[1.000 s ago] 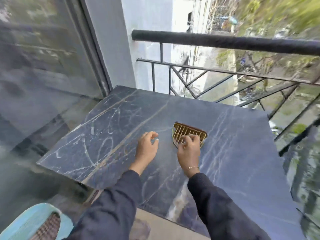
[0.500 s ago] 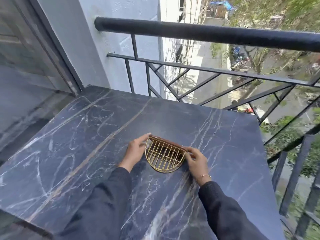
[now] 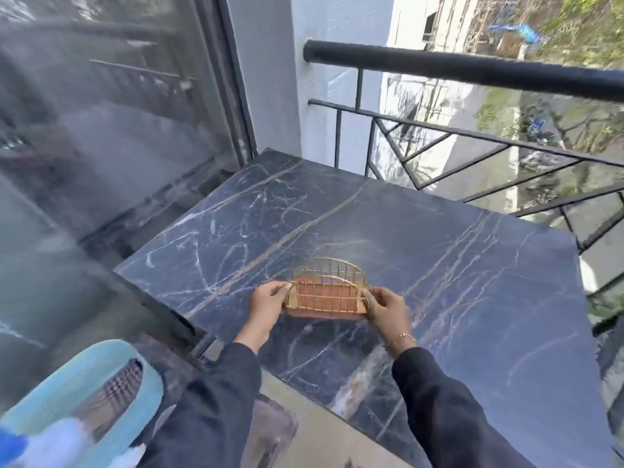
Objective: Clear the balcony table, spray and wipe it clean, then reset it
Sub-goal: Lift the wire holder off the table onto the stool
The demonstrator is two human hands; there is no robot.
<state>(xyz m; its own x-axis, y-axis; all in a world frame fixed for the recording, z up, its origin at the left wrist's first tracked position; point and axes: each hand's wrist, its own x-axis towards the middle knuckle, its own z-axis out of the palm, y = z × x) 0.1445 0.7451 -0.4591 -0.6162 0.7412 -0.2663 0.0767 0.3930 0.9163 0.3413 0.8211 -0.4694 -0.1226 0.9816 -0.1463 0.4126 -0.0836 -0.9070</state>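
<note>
step: reset | wire holder (image 3: 327, 292) stood upright near bench (image 3: 472, 298) centre, pinched at both ends – left hand (image 3: 266, 300), right hand (image 3: 385, 307) – each grip closed on its wooden base, likely to square it | 0 other items seen on bench

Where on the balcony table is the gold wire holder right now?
In the head view, the gold wire holder stands upright near the marble table's near edge, held between the left hand and right hand.
</note>
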